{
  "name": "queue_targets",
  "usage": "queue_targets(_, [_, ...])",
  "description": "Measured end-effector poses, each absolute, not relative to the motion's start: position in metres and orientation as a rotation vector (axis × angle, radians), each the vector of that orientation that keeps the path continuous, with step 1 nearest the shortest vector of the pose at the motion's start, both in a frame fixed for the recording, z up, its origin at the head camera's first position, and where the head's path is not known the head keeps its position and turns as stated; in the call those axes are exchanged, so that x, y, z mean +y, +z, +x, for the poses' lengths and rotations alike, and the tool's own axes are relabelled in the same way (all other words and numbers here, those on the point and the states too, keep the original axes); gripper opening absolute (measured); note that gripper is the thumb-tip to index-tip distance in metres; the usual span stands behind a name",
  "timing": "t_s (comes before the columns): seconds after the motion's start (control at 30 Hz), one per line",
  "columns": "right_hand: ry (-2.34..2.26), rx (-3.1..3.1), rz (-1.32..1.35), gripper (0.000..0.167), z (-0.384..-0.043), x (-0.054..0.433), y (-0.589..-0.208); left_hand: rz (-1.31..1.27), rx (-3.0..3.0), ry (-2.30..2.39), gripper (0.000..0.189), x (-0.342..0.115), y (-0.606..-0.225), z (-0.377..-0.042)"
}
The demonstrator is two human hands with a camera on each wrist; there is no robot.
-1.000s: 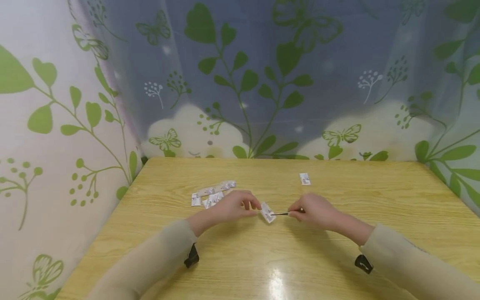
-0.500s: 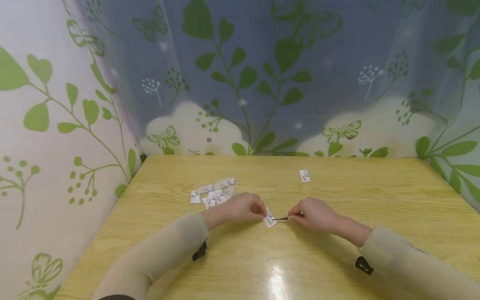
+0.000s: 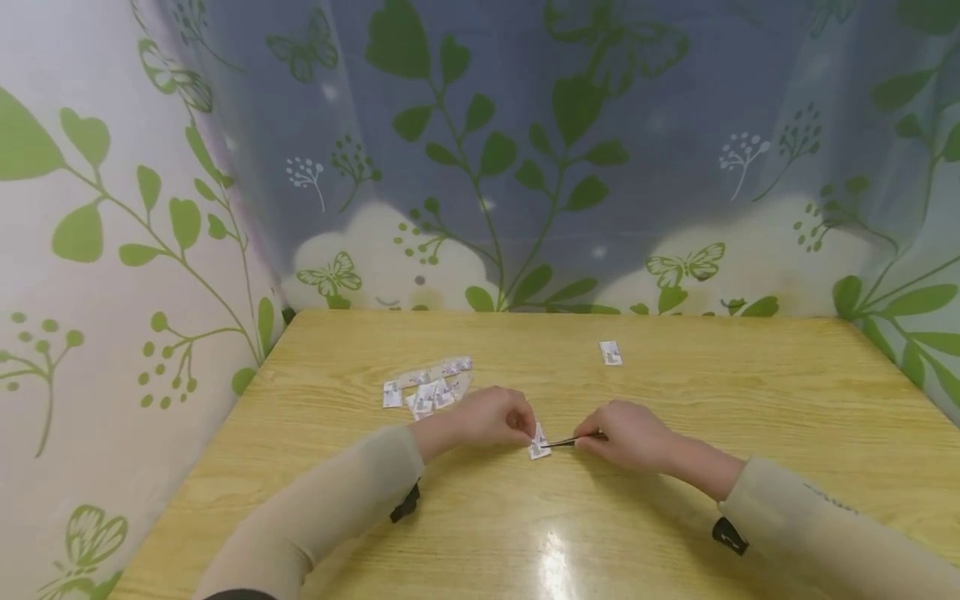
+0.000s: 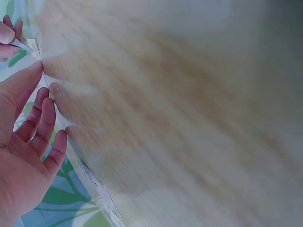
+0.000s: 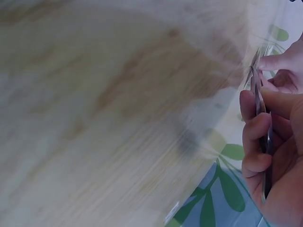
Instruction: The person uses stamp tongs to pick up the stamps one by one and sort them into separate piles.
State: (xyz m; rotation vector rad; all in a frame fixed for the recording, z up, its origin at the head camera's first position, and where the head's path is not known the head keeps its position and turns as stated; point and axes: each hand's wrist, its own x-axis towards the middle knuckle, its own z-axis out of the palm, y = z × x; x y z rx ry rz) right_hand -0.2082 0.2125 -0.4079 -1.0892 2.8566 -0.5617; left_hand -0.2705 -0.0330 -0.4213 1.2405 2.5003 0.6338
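Note:
Near the middle of the wooden table point(image 3: 480, 517), a small white printed packet point(image 3: 538, 453) sits between both hands. My left hand point(image 3: 491, 417) pinches its upper left edge between thumb and forefinger; the other fingers curve loosely in the left wrist view. My right hand point(image 3: 628, 433) grips a pair of metal tweezers point(image 5: 267, 172), whose two arms run along the curled fingers in the right wrist view. In the head view the tweezers' tips overlap the packet from the right. The packet point(image 4: 33, 46) appears small beyond the left thumb in the left wrist view.
Several similar packets point(image 3: 424, 398) lie in a loose group behind the left forearm, with strip-like pieces point(image 3: 431, 375) at the back. One single packet point(image 3: 611, 353) lies farther back on the right. A leaf-patterned curtain point(image 3: 480, 167) hangs behind the table.
My left hand has moved right and now pinches the packet's edge. The packet has come slightly lower and turned more upright, with the tweezers staying on it. My right hand has moved down a little.

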Motion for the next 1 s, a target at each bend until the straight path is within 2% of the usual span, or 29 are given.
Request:
queue_targets(0.4, [-0.517, 2.901, -1.104, 0.011, -0.219, 0.216, -0.411, 1.261, 2.492, 0.643, 0.004, -0.033, -0.424, -0.272])
queue_targets(0.7, [-0.533, 2.904, -1.153, 0.01, -0.215, 0.215, -0.414, 1.265, 2.518, 0.617, 0.004, -0.033, -0.423, -0.271])
queue_targets(1.0, [-0.528, 2.946, -1.076, 0.011, -0.209, 0.212, -0.414, 1.246, 2.522, 0.616, 0.004, -0.034, -0.422, -0.27])
